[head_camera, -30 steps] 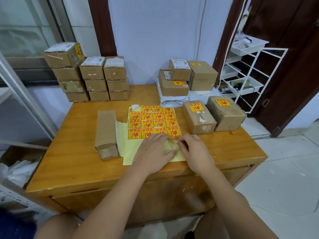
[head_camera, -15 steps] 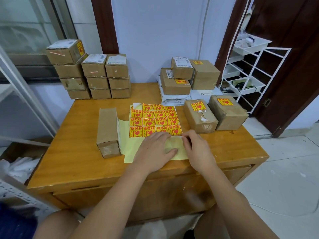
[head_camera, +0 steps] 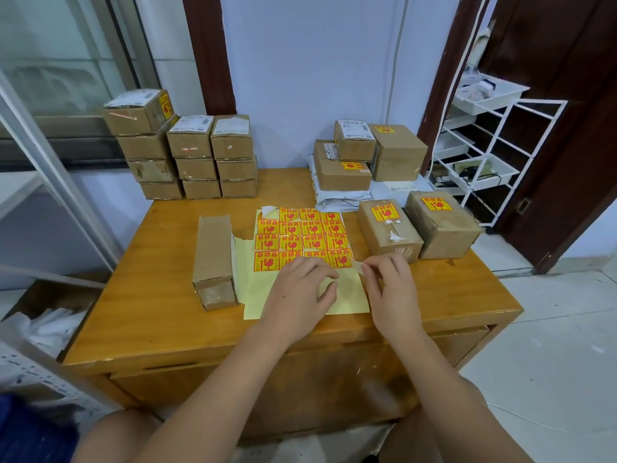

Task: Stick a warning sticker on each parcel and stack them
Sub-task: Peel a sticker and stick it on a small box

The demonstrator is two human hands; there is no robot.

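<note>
Since a moment ago: right hand lifted a little off the sheet, with a pale curl of sticker now peeled up between its fingertips. Pinching that curl, thumb and first fingers pressed together on it. Hard to tell whether fully off the sheet yet.

Left hand lying flat, fingers spread and pressing down on the bare yellow part of the sticker sheet to keep it from sliding.

Sticker sheet near the front edge of the table, in the middle, red and yellow stickers filling its far half.

Plain long parcel just beside the sheet, touching its left edge. No sticker on its top. Long way running from the front edge toward the back edge. Lying to the left of both hands, with the left hand nearer to it. Sticker in the right hand though, so probably a reach across the sheet and over the left hand to press it on.

Two stickered parcels side by side near the right edge, close to the right hand. More stacked parcels at the back right, on top of grey mail bags. Tall stacks of boxes at the back left corner. White wire rack past the right edge.
</note>
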